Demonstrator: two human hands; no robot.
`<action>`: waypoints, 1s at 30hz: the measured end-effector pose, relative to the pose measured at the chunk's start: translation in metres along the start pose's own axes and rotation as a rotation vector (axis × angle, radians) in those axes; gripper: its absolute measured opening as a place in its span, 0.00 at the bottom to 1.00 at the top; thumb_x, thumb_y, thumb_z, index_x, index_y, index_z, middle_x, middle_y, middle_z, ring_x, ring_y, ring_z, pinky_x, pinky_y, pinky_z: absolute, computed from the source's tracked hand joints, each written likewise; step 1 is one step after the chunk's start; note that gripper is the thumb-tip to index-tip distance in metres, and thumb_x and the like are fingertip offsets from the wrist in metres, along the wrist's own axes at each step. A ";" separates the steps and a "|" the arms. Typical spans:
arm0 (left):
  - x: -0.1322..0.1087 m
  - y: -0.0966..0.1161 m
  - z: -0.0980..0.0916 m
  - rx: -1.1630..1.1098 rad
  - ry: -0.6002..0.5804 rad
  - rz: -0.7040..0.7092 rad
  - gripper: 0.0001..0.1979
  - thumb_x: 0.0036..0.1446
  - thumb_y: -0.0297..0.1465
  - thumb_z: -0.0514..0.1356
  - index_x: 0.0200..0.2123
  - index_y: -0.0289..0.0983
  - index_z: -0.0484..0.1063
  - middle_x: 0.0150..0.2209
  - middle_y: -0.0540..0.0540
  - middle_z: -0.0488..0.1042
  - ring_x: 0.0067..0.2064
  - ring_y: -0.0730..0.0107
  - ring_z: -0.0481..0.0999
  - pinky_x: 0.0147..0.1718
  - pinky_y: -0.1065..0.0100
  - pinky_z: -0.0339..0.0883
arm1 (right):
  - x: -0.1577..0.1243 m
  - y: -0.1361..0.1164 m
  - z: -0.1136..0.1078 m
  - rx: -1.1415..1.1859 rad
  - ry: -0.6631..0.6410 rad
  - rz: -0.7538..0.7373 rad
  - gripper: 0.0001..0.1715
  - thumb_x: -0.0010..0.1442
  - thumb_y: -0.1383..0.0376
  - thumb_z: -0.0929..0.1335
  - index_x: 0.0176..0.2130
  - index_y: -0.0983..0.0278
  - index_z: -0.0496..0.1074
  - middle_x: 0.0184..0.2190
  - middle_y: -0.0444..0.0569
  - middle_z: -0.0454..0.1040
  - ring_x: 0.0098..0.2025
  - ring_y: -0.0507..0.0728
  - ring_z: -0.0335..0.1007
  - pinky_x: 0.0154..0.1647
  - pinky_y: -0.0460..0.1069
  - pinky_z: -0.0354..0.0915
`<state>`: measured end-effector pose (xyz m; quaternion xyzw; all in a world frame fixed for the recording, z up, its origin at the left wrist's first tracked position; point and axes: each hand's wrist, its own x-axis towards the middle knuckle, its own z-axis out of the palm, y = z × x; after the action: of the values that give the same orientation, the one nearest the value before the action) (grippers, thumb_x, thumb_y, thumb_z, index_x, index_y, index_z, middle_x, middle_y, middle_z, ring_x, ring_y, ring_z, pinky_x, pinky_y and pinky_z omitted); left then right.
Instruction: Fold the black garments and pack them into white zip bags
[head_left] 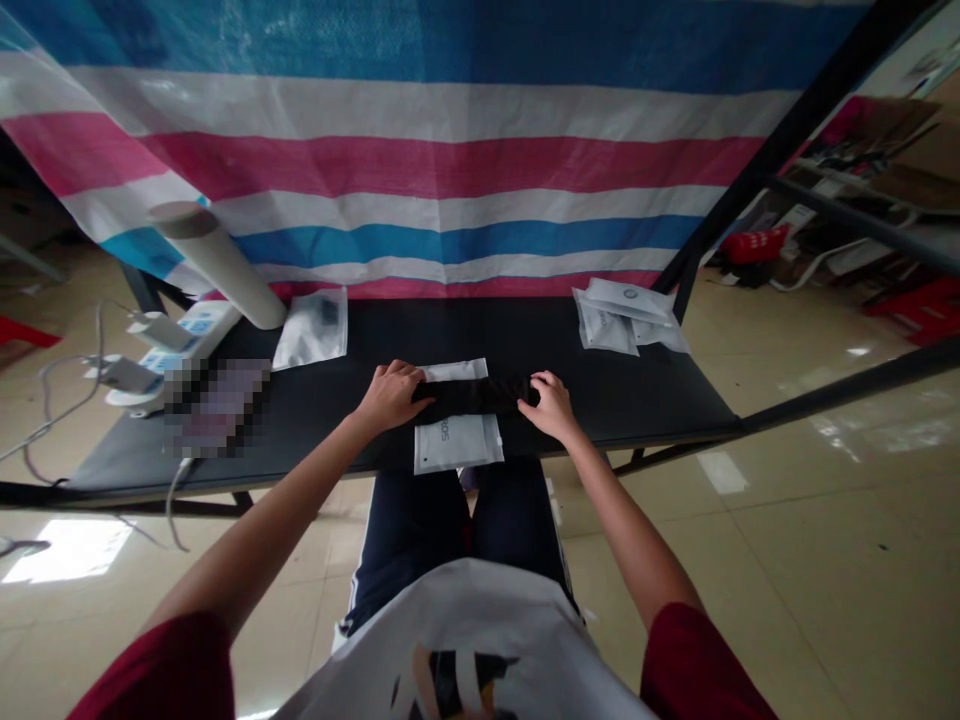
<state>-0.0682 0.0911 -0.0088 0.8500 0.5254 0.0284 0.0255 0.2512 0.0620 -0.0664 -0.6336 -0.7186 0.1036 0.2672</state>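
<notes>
The person's left hand (pixel 390 395) and right hand (pixel 551 405) both rest on a long, dark, folded cloth (pixel 472 395) lying crosswise on a black-topped metal-framed counter (pixel 622 395), right at the near edge in front of the person. The left grip is narrow, with the fingers curled over the cloth's left end. The right grip is looser, its fingertips (pixel 536 392) pressing down on the right end, and whether that hand actually pinches the cloth can't be told.

A narrow white strip (pixel 450 370) shows just above the cloth, and a white packet with dark lettering (pixel 457 443) lies just below it. They may be one packet running underneath the cloth, or two; the cloth hides that.

Farther along the counter, a white flat bag (pixel 311 328) with something dark inside lies to the left, and a loose pile of white flat packets (pixel 622 318) sits at the far right corner. A pale cardboard tube (pixel 217 262) leans at the back left, beside white electrical units with blue labels (pixel 176 345), their grey cables (pixel 49 400) trailing off the edge. A pixelated patch (pixel 217 405) covers part of the counter, and a blue, white and pink striped tarp (pixel 420 150) hangs behind it all.
</notes>
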 end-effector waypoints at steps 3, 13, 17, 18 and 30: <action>0.011 0.007 -0.016 0.070 -0.027 -0.052 0.19 0.59 0.42 0.57 0.48 0.36 0.70 0.38 0.38 0.77 0.44 0.51 0.76 0.49 0.54 0.60 | 0.019 -0.010 0.003 0.032 -0.024 0.065 0.12 0.54 0.63 0.68 0.39 0.63 0.69 0.46 0.56 0.72 0.53 0.65 0.67 0.54 0.59 0.63; -0.071 0.063 -0.030 -0.693 0.137 -0.218 0.32 0.57 0.46 0.59 0.59 0.40 0.54 0.38 0.45 0.77 0.33 0.61 0.78 0.33 0.66 0.66 | 0.088 -0.044 -0.027 0.910 0.019 0.137 0.17 0.48 0.63 0.68 0.40 0.60 0.62 0.30 0.40 0.71 0.31 0.53 0.69 0.34 0.47 0.65; -0.102 0.109 0.000 -0.880 0.131 -0.213 0.25 0.62 0.41 0.55 0.60 0.43 0.56 0.42 0.46 0.77 0.38 0.63 0.79 0.37 0.66 0.68 | 0.105 -0.075 -0.002 0.808 -0.114 0.042 0.17 0.50 0.66 0.67 0.42 0.60 0.64 0.30 0.41 0.73 0.31 0.53 0.70 0.34 0.48 0.66; -0.106 0.118 0.008 -0.887 0.106 -0.209 0.21 0.63 0.41 0.54 0.57 0.43 0.61 0.43 0.45 0.77 0.40 0.62 0.79 0.39 0.66 0.68 | 0.107 -0.081 0.008 0.737 -0.141 0.017 0.17 0.50 0.68 0.67 0.42 0.61 0.64 0.31 0.42 0.73 0.32 0.54 0.71 0.36 0.48 0.66; -0.117 0.108 0.016 -0.193 0.088 0.102 0.44 0.48 0.30 0.68 0.67 0.45 0.54 0.56 0.38 0.66 0.57 0.49 0.67 0.54 0.51 0.64 | 0.069 -0.076 0.018 0.383 0.082 -0.150 0.19 0.57 0.66 0.67 0.49 0.62 0.68 0.46 0.52 0.74 0.43 0.57 0.72 0.45 0.53 0.69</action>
<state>-0.0234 -0.0621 -0.0193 0.8672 0.4767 0.1175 0.0828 0.1732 0.1184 -0.0269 -0.5199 -0.7194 0.1921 0.4187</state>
